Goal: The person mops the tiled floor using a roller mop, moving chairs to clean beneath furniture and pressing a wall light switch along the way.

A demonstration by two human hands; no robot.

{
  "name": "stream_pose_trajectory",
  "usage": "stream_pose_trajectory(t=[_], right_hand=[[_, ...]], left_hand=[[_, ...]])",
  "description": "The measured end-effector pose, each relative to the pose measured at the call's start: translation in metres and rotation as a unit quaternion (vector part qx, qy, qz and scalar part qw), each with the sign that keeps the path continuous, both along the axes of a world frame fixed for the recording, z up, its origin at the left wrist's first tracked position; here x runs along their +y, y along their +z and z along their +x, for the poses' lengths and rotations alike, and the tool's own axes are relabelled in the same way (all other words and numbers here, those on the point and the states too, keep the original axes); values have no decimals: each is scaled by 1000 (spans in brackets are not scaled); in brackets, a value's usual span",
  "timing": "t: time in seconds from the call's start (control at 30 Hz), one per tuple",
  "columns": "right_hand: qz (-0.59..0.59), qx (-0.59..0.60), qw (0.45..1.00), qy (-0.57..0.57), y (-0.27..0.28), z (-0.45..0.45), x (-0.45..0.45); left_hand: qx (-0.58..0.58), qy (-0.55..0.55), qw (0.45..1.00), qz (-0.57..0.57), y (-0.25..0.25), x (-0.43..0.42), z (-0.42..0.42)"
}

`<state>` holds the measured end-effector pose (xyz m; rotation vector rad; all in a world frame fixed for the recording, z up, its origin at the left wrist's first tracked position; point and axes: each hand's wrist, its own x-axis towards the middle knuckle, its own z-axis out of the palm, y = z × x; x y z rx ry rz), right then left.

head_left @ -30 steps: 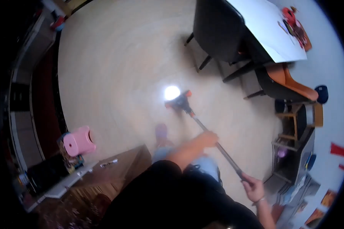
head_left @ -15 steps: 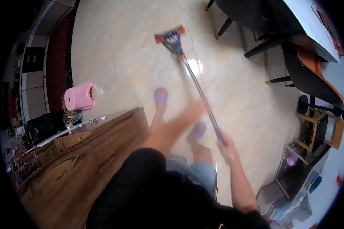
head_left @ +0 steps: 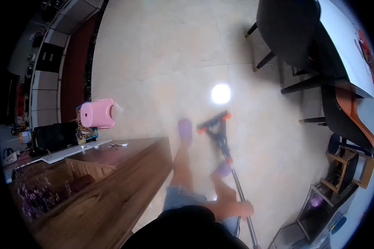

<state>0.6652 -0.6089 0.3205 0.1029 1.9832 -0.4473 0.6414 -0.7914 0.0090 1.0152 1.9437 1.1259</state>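
A sponge mop (head_left: 218,135) with a dark grey head, orange end pieces and a thin metal pole is over the tiled floor, its head just ahead of my feet. My left hand (head_left: 244,209) reaches across my body and is closed around the pole. Beyond that hand the pole runs out at the bottom of the view. My right hand does not show. My feet wear purple slippers (head_left: 185,132), one to the left of the mop head and the other partly beside its neck.
A wooden cabinet (head_left: 112,199) stands close on my left, with a pink stool (head_left: 97,113) past its end. At right are dark chairs (head_left: 286,33), a white table (head_left: 353,54) and a wooden rack (head_left: 305,211) holding a purple ball (head_left: 316,201). Dried purple flowers (head_left: 35,195) are at lower left.
The mop head has been drawn back from far ahead to near my feet. My left hand, blurred and off the pole before, now grips it. My right hand has left the view.
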Motion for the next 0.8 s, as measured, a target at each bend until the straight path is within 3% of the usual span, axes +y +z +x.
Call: stream_pose_trajectory(t=[0.07,0.13,0.17,0.2,0.27,0.33,0.37,0.4,0.47,0.53,0.63,0.67,0.7,0.73,0.77,0.8], right_hand=[[-81,30,995,39,-61,-6,-40],[-196,77,977,13,-143,-30,-96],[-256,96,962,-12,-180,-54,-144],[-266,43,958,-93,-211,-81,-195],[-273,12,960,-66,-259,-144,-315],[-274,-20,960,-59,-269,-199,-463],[-273,-35,960,-57,-272,-217,-526],[-323,11,946,-24,-295,-230,-574],[-268,-41,962,-38,-288,-243,-645],[-257,12,966,-22,-313,-224,-649],[-298,65,952,-13,-341,-190,-533],[-253,21,965,-60,-338,-180,-473],[-198,46,978,-56,-327,-168,-411],[-160,19,984,-72,-293,-159,-353],[-163,34,983,-80,-260,-141,-289],[-100,-22,984,-147,-205,-127,-252]], left_hand=[[4,58,998,-26,-45,-65,-14],[98,288,953,-16,-73,-171,-39],[111,199,966,-124,-106,-218,-67],[172,362,909,-117,-134,-276,-81],[184,383,844,-328,-130,-406,-129],[66,393,809,-432,-69,-514,-166],[200,464,762,-405,-98,-555,-160],[153,495,748,-416,-84,-588,-165],[89,525,734,-421,-63,-617,-166],[100,552,678,-475,-68,-625,-157],[123,451,768,-438,-139,-542,-125],[113,442,800,-390,-140,-486,-111],[52,423,853,-303,-103,-442,-105],[59,448,874,-179,-79,-394,-92],[129,492,861,-26,-112,-318,-71],[125,427,895,32,-77,-280,-60]])
